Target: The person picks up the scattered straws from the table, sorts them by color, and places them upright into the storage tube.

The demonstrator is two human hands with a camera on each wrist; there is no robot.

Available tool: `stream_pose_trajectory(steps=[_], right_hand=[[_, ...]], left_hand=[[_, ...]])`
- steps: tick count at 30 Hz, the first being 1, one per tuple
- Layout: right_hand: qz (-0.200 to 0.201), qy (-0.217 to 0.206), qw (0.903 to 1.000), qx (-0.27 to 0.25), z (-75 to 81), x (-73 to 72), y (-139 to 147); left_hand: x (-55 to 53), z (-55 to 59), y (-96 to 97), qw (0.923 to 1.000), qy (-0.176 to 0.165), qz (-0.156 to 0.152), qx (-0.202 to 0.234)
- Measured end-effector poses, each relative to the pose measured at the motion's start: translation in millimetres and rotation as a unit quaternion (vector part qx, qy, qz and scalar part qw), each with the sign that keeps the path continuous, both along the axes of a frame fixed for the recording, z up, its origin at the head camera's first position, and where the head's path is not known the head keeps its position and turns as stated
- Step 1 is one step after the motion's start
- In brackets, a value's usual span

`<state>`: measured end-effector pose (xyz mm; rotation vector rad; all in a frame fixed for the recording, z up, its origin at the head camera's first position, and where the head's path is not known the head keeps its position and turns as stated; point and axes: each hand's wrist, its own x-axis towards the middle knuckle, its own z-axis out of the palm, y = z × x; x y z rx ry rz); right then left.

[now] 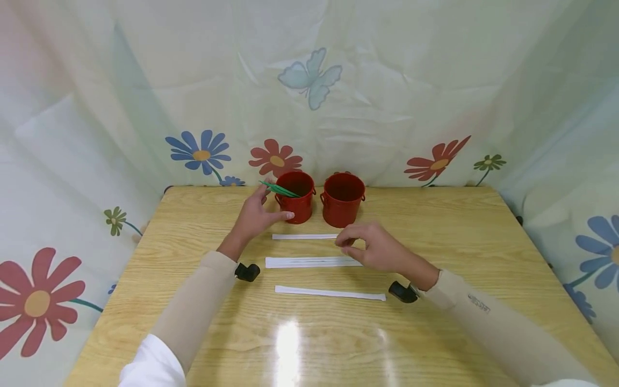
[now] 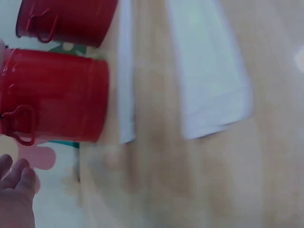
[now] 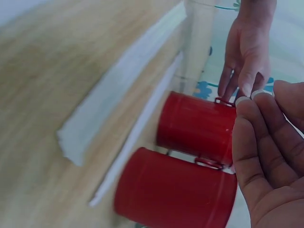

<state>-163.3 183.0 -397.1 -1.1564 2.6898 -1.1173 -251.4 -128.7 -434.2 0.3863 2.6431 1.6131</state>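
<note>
Two red metal buckets stand side by side at the back of the table. My left hand [image 1: 256, 215] is spread beside the left bucket [image 1: 301, 210], its thumb at the front and its other fingers by the left rim. Slender green pieces [image 1: 280, 190] lean out over that rim, close to the fingertips; their lower ends are hidden inside. In front of the right bucket [image 1: 341, 210], my right hand [image 1: 379, 250] hovers over the white strips with its fingers loosely bent. Nothing shows between its fingertips in the right wrist view, where the palm [image 3: 280, 204] faces the camera.
Three white strips lie crosswise on the wooden table: a thin back strip [image 1: 302, 236], a wider middle strip [image 1: 302, 262] and a thin front strip [image 1: 329, 293]. A flowered curtain [image 1: 377, 118] hangs directly behind the table and along both sides.
</note>
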Motion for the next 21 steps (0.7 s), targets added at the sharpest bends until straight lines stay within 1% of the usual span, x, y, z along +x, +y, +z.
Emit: stream_pose_trajectory(steps=[2,5,6,10,14,15,17,21], right_hand=[[-0.002,-0.008,1.0,0.006,-4.4,3.6,4],[-0.003,-0.019,0.9997,0.012,-11.0,8.1,11],[-0.002,-0.022,0.9996,0.015,-12.9,9.1,13],[0.005,-0.035,0.9989,0.03,-19.6,13.2,20],[0.02,-0.044,0.9981,0.037,-25.1,17.2,22],[0.023,-0.047,0.9978,0.04,-27.0,18.0,22],[0.027,-0.054,0.9969,0.05,-31.0,19.5,22],[0.034,-0.057,0.9945,0.082,-40.1,22.6,23]], left_hand=[[6.2,-3.2,-0.2,0.9999,-0.007,0.011,0.006],[18.5,-9.1,-2.2,0.999,-0.027,0.03,0.019],[22.3,-11.7,-2.7,0.9987,-0.029,0.034,0.023],[39.1,-21.3,-3.2,0.9974,-0.024,0.047,0.05],[56.2,-23.5,0.9,0.9937,-0.012,0.061,0.094],[60.0,-23.4,2.6,0.9928,-0.011,0.06,0.103],[65.0,-23.5,7.4,0.9923,-0.007,0.049,0.114],[69.8,-20.5,21.0,0.9935,0.001,0.008,0.114]])
